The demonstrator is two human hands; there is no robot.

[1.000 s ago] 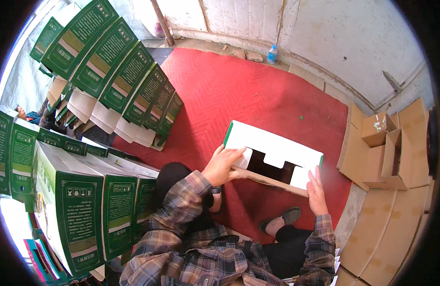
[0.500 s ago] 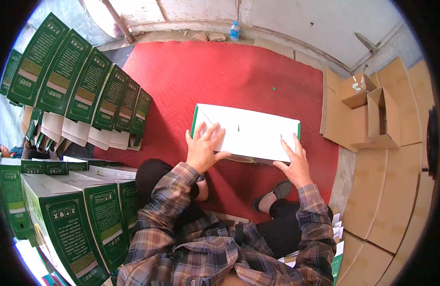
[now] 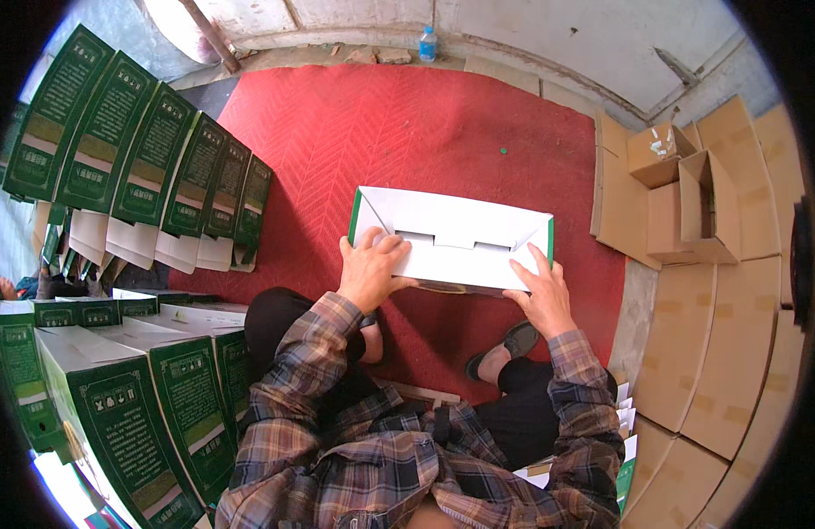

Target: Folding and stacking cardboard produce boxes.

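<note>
A folding carton (image 3: 478, 212) with white flaps and green ends is between my two hands, over the red mat. Its white flaps sink inward and meet along an interlocking seam with dark gaps. My left hand (image 3: 372, 264) grips the near left corner, fingers on the white flap and thumb along the near edge. At the near right corner my right hand (image 3: 542, 289) holds on likewise, its fingertips on the flap. The carton's underside is hidden.
Green cartons (image 3: 132, 145) stand in a row at far left, with more green cartons (image 3: 130, 401) near left. Brown cardboard boxes (image 3: 721, 353) line the right, smaller open boxes (image 3: 703, 207) on them. Red mat (image 3: 407, 115) covers the floor; a blue bottle (image 3: 428, 46) stands beyond it.
The carton's white flaps, nearly flat before, now dip inward, and dark gaps show along their seam. Both hands keep their hold at the near corners.
</note>
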